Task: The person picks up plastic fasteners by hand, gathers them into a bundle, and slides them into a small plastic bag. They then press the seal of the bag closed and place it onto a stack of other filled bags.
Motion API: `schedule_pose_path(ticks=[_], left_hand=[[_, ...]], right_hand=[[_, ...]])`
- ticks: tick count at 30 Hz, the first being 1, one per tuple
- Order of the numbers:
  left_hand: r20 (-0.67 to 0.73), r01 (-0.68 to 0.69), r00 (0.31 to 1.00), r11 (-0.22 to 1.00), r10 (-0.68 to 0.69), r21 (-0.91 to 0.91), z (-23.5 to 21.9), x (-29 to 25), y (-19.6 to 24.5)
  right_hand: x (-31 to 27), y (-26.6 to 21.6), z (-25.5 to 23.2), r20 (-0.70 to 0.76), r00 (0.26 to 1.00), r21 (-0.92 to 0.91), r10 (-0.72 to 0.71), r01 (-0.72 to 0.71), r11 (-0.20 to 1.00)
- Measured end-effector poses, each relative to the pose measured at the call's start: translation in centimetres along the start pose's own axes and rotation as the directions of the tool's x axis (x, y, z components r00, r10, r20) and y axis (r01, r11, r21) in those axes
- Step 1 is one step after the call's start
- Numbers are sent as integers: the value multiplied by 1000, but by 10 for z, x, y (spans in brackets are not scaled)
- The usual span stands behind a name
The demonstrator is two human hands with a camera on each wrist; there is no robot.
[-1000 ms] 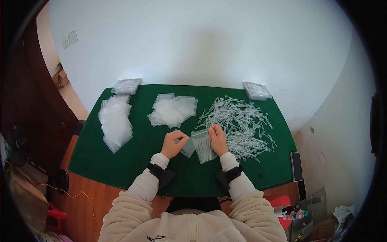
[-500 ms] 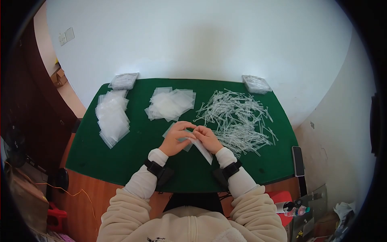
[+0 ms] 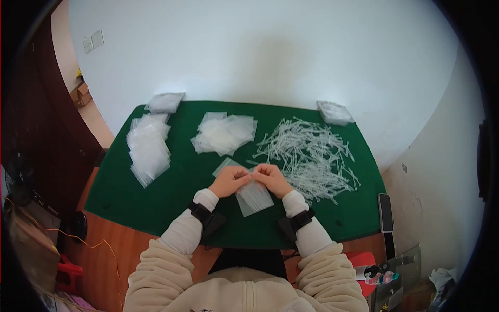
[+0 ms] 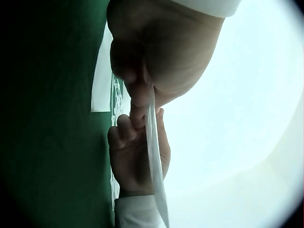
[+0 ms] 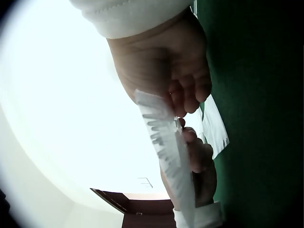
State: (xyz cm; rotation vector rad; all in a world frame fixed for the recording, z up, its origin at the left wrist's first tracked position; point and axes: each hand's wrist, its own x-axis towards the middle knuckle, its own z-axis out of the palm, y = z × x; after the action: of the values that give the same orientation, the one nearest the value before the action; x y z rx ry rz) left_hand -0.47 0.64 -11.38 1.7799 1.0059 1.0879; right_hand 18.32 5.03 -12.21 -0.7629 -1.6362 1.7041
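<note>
Both hands meet over the near middle of the table at the top edge of a clear zip bag packed with thin, pale sticks. My left hand pinches that edge between thumb and curled fingers. Close beside it, my right hand pinches the same edge, the fingertips of both almost together. Seen edge-on in the right wrist view, the bag bulges with ridges from the sticks. A flat bag lies on the table, partly hidden behind the left hand.
Loose clear sticks with looped ends form a wide pile at the right. Flat bags make a heap at centre back; filled-looking bags overlap in a row at left. Packs stand at both back corners; a phone lies on the right edge.
Both hands have come together at the bag's top edge. The bag went from the right hand alone, through a steep tilt, to lying broad face up beneath both hands.
</note>
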Motion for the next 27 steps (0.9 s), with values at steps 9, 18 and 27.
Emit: schedule_pose_path(ticks=[9, 18, 27], left_hand=[[-79, -69, 994, 993, 77, 99, 4, 5, -1], [-134, -23, 990, 985, 46, 172, 3, 3, 3], [-198, 52, 979, 999, -53, -8, -17, 5, 3]], right_hand=[[4, -1, 3, -54, 987, -113, -149, 142, 983], [8, 7, -1, -179, 948, -255, -262, 213, 943], [3, -2, -4, -346, 905, -99, -247, 227, 969]])
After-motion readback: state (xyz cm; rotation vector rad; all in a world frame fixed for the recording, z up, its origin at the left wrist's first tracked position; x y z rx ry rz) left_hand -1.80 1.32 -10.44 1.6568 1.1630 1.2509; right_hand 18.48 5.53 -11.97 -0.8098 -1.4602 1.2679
